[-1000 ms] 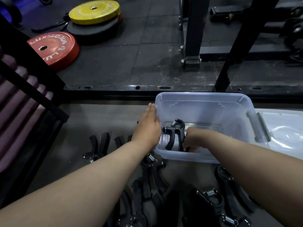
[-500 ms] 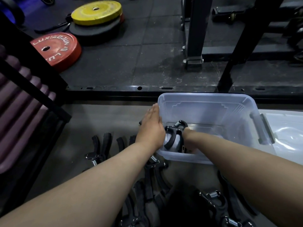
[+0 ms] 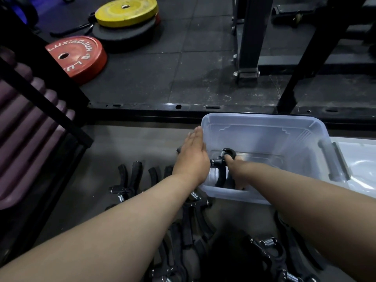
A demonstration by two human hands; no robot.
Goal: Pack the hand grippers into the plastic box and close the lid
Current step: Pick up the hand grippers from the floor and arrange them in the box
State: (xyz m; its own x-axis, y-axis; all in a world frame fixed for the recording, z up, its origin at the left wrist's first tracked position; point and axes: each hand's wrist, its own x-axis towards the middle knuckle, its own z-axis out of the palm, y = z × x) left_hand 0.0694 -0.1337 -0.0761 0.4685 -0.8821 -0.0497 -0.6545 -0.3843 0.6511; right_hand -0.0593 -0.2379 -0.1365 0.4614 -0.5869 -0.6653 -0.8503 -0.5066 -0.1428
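Loose grippers (image 3: 126, 180) lie on the floor. The left hand (image 3: 191, 159), fingers straight, braces the box (image 3: 264, 121) wall. Inside, the right hand (image 3: 237, 174) has pushed deeper, curled round a gripper (image 3: 221, 173) now against that wall. It is nearly placed and many remain. The lid (image 3: 358, 159) lies off.

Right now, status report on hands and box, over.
Left hand flat against plastic box wall. Right hand inside, holding hand gripper. Lid off, right of box; other grippers on floor. Nothing blocking.
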